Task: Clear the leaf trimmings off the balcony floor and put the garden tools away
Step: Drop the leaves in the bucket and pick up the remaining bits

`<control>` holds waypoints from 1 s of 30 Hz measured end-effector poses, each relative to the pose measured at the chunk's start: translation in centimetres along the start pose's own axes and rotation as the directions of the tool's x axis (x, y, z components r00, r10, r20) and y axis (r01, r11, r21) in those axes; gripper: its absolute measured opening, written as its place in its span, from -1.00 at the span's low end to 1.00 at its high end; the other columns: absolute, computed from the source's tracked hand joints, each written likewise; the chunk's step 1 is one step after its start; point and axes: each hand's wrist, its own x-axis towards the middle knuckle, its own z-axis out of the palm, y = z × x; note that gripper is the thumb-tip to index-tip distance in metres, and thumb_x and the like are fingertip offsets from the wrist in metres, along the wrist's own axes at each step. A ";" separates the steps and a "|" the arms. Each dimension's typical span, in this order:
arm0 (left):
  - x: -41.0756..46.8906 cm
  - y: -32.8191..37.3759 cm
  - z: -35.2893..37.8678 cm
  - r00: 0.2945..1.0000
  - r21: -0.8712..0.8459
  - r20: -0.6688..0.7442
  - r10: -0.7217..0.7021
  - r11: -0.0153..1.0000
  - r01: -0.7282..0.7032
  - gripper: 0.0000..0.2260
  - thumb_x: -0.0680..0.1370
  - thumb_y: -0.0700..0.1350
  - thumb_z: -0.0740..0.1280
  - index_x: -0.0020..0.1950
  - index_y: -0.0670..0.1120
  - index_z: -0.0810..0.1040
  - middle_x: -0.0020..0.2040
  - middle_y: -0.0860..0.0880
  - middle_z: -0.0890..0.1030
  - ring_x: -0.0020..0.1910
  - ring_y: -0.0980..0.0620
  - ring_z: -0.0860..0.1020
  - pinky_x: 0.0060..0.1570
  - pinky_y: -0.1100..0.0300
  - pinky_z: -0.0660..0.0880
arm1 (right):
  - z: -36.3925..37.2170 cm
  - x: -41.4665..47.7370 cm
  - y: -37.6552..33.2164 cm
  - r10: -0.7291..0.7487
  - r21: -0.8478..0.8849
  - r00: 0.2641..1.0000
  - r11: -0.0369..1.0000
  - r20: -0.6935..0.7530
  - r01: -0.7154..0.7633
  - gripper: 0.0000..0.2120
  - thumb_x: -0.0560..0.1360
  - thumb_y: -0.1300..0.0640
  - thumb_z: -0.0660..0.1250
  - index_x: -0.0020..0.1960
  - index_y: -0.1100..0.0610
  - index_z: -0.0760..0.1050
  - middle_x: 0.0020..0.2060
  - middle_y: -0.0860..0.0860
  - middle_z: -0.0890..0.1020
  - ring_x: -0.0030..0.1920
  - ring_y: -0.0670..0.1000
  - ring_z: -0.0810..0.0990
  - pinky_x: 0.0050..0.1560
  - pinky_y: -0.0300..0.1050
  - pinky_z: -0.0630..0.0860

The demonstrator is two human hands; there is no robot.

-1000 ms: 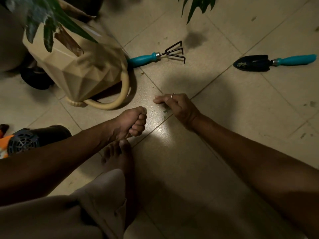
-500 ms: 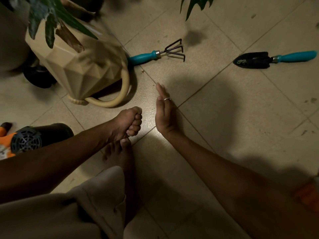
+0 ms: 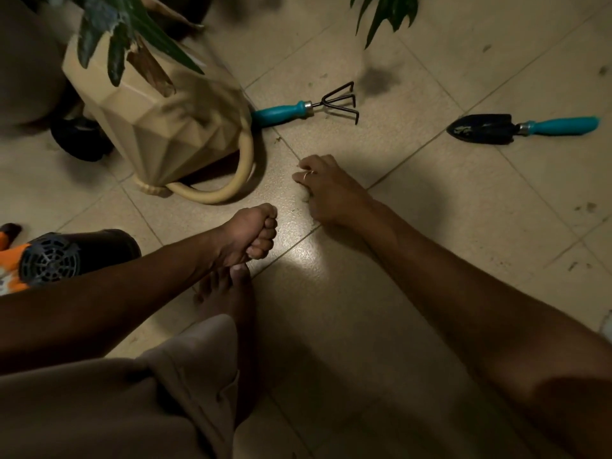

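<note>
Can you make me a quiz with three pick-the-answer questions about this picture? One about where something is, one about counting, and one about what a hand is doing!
1. Where is the black three-pronged hand rake with the teal handle?
A) on a shelf
B) inside a plant pot
C) on the tiled floor beside the beige faceted plastic watering can

2. How many teal-handled tools lie on the floor?
A) one
B) two
C) four

3. How is the left hand?
A) curled into a fist
B) flat and open
C) gripping a tool

Answers:
1 C, the rake's handle end reaches the can's looped handle.
2 B, there is the rake and the black-bladed trowel.
3 A, its fingers are folded into the palm.
</note>
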 end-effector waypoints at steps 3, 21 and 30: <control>0.0 0.1 0.2 1.000 0.008 -0.002 -0.001 1.000 0.001 -0.71 0.59 -0.03 0.14 -0.34 0.03 0.23 -0.41 0.03 0.14 -0.52 0.09 0.05 -0.59 0.37 0.01 | -0.5 -0.6 -1.4 -0.007 -0.181 0.994 0.983 0.108 0.026 -0.31 0.50 0.03 0.37 0.56 0.15 0.25 0.55 0.11 0.21 0.46 0.13 0.23 0.33 -0.02 0.40; 0.1 -0.2 1.3 1.000 -0.041 0.027 0.005 0.999 -0.004 -0.72 0.56 -0.05 0.16 -0.35 0.04 0.24 -0.43 0.04 0.17 -0.55 0.10 0.07 -0.60 0.37 0.02 | 3.9 -6.2 -4.8 -0.097 -0.212 0.990 0.975 -0.107 0.072 -0.75 0.30 0.47 0.41 -0.36 0.20 0.44 -0.31 0.13 0.51 -0.23 0.15 0.54 -0.41 -0.16 0.11; 0.0 -0.8 1.8 0.998 -0.046 -0.067 0.020 0.999 -0.023 -0.71 0.59 -0.03 0.16 -0.34 0.04 0.26 -0.39 0.03 0.18 -0.50 0.08 0.08 -0.53 0.33 -0.01 | 2.8 -6.1 -3.8 0.240 0.474 0.961 0.836 0.138 -0.277 -0.86 0.53 0.26 0.38 -0.01 0.16 0.71 -0.14 0.03 0.72 -0.11 -0.02 0.70 -0.06 -0.10 0.62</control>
